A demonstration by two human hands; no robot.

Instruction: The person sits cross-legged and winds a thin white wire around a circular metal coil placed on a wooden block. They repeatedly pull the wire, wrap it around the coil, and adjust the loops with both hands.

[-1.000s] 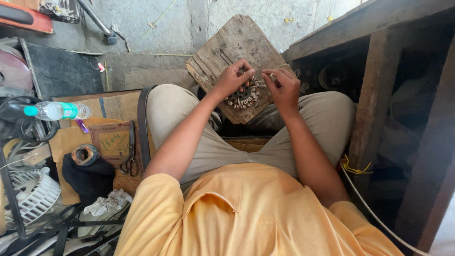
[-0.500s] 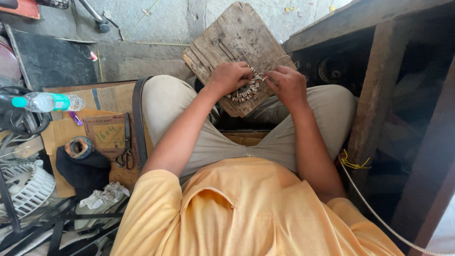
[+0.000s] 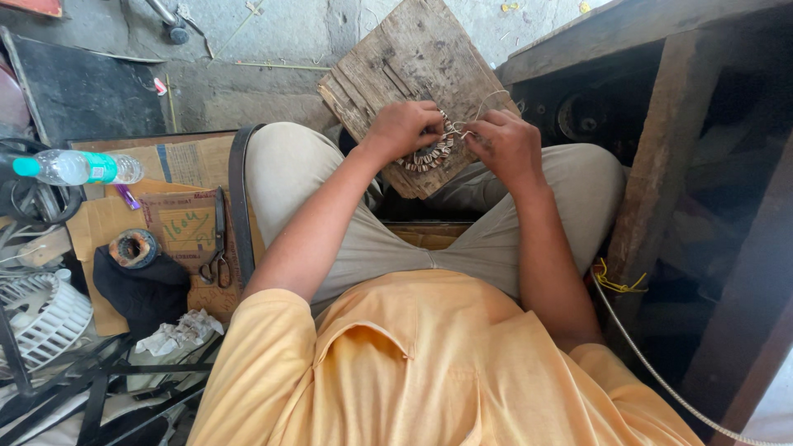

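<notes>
My hands have slid a little lower on the wooden board (image 3: 413, 58), which leans on my knees. My left hand (image 3: 402, 128) clamps the ringed coil piece (image 3: 429, 154) against it while my right hand (image 3: 505, 144) pinches a thin wire (image 3: 486, 99) taut. Scissors (image 3: 218, 239), tape roll (image 3: 132, 248) and water bottle (image 3: 74, 167) lie well left on the floor; the wooden counter (image 3: 661, 124) crowds my right.

Rough grey concrete floor (image 3: 273, 49), daylight. Dark wooden table (image 3: 661, 107) on the right. Flattened cardboard (image 3: 178, 223), plastic water bottle (image 3: 74, 167), scissors (image 3: 218, 239), white fan guard (image 3: 37, 318) on the left.
</notes>
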